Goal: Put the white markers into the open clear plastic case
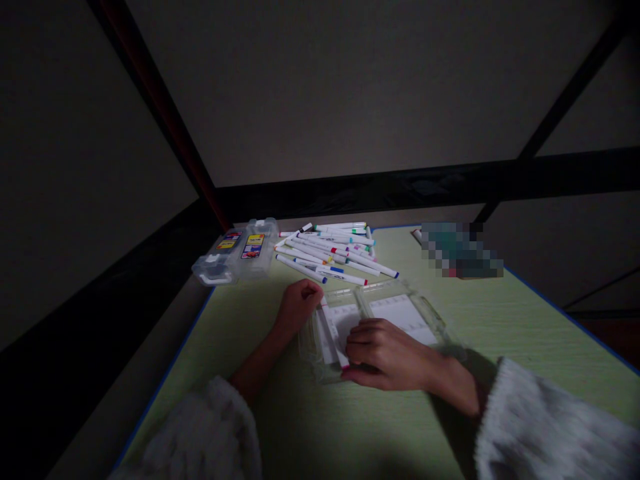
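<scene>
An open clear plastic case [325, 375] lies flat on the table in front of me, with white paper sheets in its two halves. Over its left half, a white marker [332, 328] with a pinkish-red end slants towards me. My left hand [299, 305] has its fingers closed at the marker's far end. The thumb and curled fingers of my right hand [387, 353] are closed around the near end. Part of the case is hidden under my right hand. Beyond the case lies a loose pile of white markers [330, 252] with ends in several colours.
Two clear plastic cases with handles and colourful labels, one [260, 257] beside another [223, 260], are at the table's far left. A pixelated flat object [460, 252] lies at the far right. The pale green table [400, 427] has blue edging, and a wall [350, 100] rises behind it.
</scene>
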`<state>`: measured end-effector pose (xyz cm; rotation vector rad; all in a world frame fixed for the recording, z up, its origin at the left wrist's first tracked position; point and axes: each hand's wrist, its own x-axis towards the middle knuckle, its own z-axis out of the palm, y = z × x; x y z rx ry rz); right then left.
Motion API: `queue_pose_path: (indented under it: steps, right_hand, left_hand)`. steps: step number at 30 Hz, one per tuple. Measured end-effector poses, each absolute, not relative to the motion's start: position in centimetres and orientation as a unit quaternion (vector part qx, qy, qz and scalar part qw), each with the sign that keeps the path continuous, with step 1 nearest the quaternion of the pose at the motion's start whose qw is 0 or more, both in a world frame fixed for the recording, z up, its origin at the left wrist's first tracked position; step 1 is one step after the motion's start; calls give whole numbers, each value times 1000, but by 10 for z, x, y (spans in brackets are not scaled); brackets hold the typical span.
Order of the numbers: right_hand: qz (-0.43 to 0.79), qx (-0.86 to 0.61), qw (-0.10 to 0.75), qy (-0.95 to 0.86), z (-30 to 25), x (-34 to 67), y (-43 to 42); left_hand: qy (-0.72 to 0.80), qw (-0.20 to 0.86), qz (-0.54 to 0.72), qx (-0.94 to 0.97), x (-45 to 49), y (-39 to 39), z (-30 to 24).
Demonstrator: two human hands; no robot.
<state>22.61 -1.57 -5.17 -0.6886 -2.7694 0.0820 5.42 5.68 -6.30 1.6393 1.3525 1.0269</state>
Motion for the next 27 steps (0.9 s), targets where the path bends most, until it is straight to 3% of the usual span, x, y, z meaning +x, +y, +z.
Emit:
queue_pose_path:
  steps: [27]
  right_hand:
    - [27, -248, 110, -962, -47, 226, -17]
  left_hand:
    - [524, 351, 390, 671, 53, 57, -66]
